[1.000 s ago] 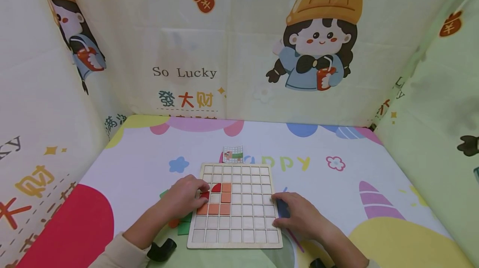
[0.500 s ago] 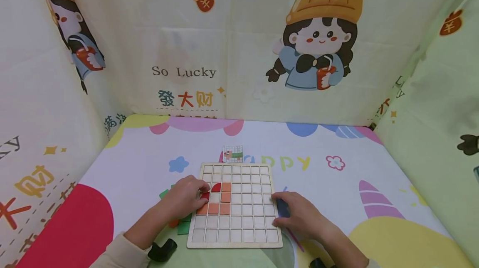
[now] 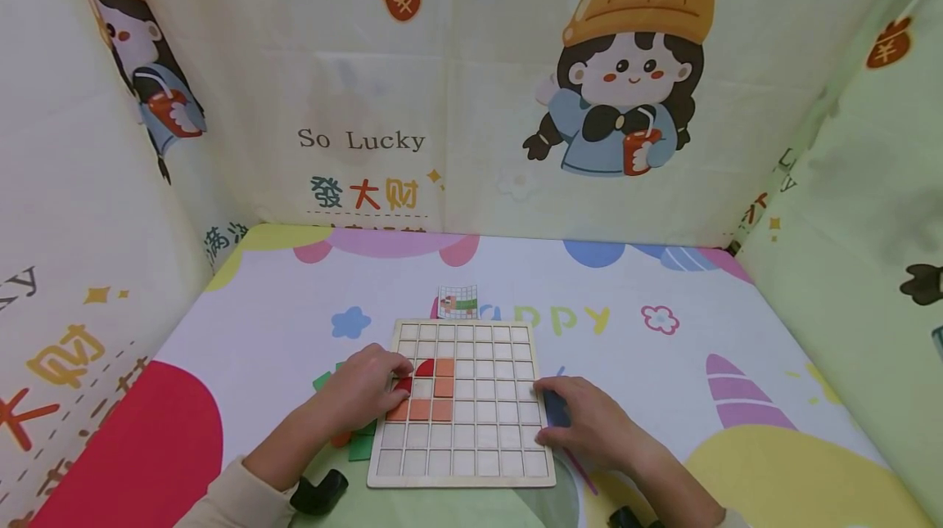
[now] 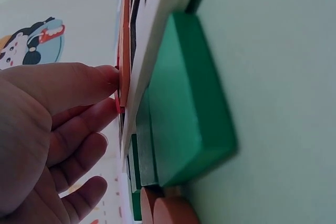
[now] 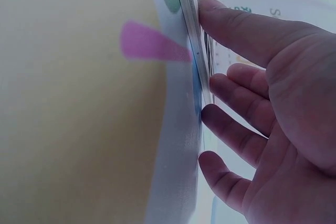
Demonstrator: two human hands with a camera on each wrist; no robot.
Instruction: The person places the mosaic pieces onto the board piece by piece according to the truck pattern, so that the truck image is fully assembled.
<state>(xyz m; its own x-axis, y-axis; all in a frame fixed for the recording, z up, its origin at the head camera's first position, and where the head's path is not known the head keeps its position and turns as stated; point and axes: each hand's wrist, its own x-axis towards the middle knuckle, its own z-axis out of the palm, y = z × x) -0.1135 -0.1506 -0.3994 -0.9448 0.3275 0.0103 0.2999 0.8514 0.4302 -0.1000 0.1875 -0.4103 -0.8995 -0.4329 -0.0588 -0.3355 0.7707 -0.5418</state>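
Observation:
A wooden grid board (image 3: pixel 504 463) lies flat in the middle of the head view. Orange square tiles (image 3: pixel 444 386) and a red rounded tile (image 3: pixel 426 368) sit in cells on its left half. My left hand (image 3: pixel 361 385) reaches over the left edge, pinching another red tile (image 3: pixel 403 385) between thumb and fingers, low at the board's surface. In the left wrist view, the thumb (image 4: pixel 107 78) touches the tile row and the other fingers curl loosely. My right hand (image 3: pixel 585 421) rests its thumb and fingertips along the board's right edge, fingers relaxed and holding nothing.
Green blocks (image 3: pixel 361 448) and orange pieces (image 3: pixel 341 439) lie beside the board, partly hidden by the left forearm. A small printed picture card (image 3: pixel 458 304) stands behind the board. A black curved object (image 3: pixel 320 493) is by the left wrist. Patterned cloth walls (image 3: pixel 486 102) enclose the table.

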